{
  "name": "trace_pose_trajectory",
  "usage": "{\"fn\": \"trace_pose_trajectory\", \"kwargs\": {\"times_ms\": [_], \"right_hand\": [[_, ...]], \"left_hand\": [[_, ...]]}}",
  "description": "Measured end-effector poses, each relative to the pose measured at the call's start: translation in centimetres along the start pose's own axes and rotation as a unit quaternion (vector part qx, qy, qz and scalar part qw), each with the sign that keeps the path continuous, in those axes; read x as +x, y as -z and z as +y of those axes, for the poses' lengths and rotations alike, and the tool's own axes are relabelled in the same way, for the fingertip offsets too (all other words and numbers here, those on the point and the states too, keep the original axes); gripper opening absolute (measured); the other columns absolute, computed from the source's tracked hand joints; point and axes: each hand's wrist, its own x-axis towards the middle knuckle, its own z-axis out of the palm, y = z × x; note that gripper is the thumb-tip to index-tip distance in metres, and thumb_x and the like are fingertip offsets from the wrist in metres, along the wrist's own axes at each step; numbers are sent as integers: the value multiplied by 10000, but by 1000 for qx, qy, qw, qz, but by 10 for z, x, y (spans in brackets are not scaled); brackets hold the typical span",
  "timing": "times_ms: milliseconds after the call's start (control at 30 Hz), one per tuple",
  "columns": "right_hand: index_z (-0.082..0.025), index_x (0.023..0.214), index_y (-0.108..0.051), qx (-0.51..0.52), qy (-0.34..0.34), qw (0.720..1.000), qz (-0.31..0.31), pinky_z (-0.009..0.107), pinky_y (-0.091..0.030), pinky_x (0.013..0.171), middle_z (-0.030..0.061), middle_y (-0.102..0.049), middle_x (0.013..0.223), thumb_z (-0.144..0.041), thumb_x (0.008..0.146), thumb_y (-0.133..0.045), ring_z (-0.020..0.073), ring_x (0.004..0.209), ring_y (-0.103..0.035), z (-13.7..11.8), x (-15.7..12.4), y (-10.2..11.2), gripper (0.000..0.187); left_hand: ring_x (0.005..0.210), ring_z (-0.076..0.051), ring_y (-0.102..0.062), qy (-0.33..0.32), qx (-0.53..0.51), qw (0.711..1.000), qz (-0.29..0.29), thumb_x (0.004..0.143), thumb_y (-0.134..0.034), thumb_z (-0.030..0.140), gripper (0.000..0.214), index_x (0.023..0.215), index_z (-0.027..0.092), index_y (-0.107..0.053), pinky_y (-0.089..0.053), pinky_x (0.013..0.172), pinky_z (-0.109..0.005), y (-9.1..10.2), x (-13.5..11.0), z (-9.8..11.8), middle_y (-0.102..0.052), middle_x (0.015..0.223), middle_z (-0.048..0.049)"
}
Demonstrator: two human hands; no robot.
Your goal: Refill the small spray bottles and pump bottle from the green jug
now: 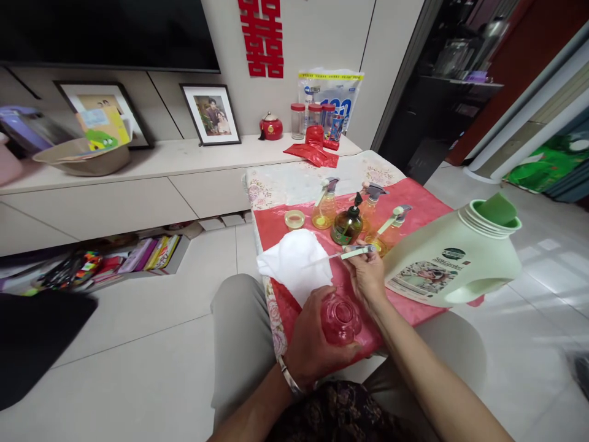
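Note:
My left hand (309, 344) is wrapped round a clear pinkish bottle (339, 318), held near the table's front edge with its base toward me. My right hand (367, 275) pinches a spray pump head (356, 251), whose thin dip tube reaches left over a white cloth (294, 261). Beyond them on the red tablecloth (423, 199) stand three yellow spray bottles (324, 207) and a dark green pump bottle (347, 224). A small clear lid (294, 218) lies to their left.
A large pale green detergent jug (453, 258) lies on its side at the table's right edge. A low cabinet (138, 184) behind holds framed photos, red-lidded jars (313, 116) and a basin (83, 156). Books lie on the tiled floor at left.

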Motion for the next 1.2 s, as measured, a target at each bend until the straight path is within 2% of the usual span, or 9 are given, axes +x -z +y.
{"fn": "trace_pose_trajectory", "kwargs": {"times_ms": [133, 333, 433, 533, 633, 767, 900, 1000, 1200], "right_hand": [[-239, 964, -480, -38, -36, 999, 3, 262, -643, 745, -86, -665, 760, -386, 499, -933, 99, 711, -699, 9, 4, 12, 665], [-208, 1068, -563, -167, -106, 978, -67, 286, -617, 551, -2, -712, 763, -406, 718, -874, 163, 584, -700, -2, 9, 38, 508], [-153, 1066, -623, -232, -119, 961, -91, 244, -569, 520, -17, -665, 739, -371, 892, -764, 118, 561, -646, -3, 14, 47, 313], [-124, 1064, -645, -275, -113, 949, -105, 203, -536, 556, -23, -636, 799, -335, 992, -666, 70, 611, -595, 0, 18, 52, 225], [-139, 1084, -642, -288, -86, 946, -119, 221, -531, 559, -33, -635, 785, -316, 942, -711, 79, 592, -589, 4, 22, 53, 238], [-200, 1144, -666, -276, -37, 948, -155, 258, -520, 569, -57, -653, 711, -341, 699, -838, 108, 537, -576, 3, 25, 50, 497], [-195, 889, -687, -269, -12, 946, -183, 252, -462, 548, -48, -615, 620, -468, 629, -850, 109, 532, -524, -1, 27, 49, 411], [-185, 771, -636, -271, -3, 943, -192, 242, -457, 566, -24, -641, 663, -518, 670, -855, 107, 580, -540, -2, 27, 52, 411], [-136, 891, -616, -287, -45, 937, -193, 195, -447, 528, -53, -567, 686, -429, 987, -657, 56, 541, -496, 9, 27, 68, 311]], "left_hand": [[1303, -362, -604, 20, -15, 1000, 5, 550, -904, 280, 900, 1354, 222, -503, -473, 1164, -545, 1, 1, 1, -619, 1390, -130], [1240, -352, -638, 39, -37, 999, 2, 561, -922, 313, 860, 1323, 233, -532, -492, 1119, -562, 4, 4, 3, -656, 1342, -118], [1251, -357, -631, 46, -58, 997, 1, 571, -926, 340, 851, 1318, 230, -531, -473, 1133, -573, 4, 7, 4, -656, 1343, -124], [1266, -352, -628, 52, -74, 996, 7, 580, -928, 357, 829, 1300, 226, -539, -473, 1138, -555, 5, 10, 3, -659, 1344, -119], [1240, -324, -645, 59, -106, 993, -2, 608, -922, 359, 808, 1303, 225, -532, -496, 1119, -521, 7, 14, 0, -671, 1323, -104], [1209, -314, -660, 64, -160, 985, -9, 622, -929, 371, 797, 1292, 212, -528, -508, 1104, -512, 9, 18, -4, -683, 1299, -107], [1218, -326, -656, 63, -164, 984, -12, 619, -929, 384, 794, 1284, 201, -535, -505, 1111, -518, 11, 17, -2, -687, 1298, -113], [1221, -335, -655, 65, -148, 987, -19, 607, -925, 396, 807, 1291, 214, -537, -512, 1106, -526, 12, 14, 2, -684, 1300, -106], [1256, -353, -634, 51, -99, 994, -17, 557, -945, 349, 857, 1310, 255, -546, -504, 1120, -540, 13, 10, 12, -660, 1352, -99]]}}
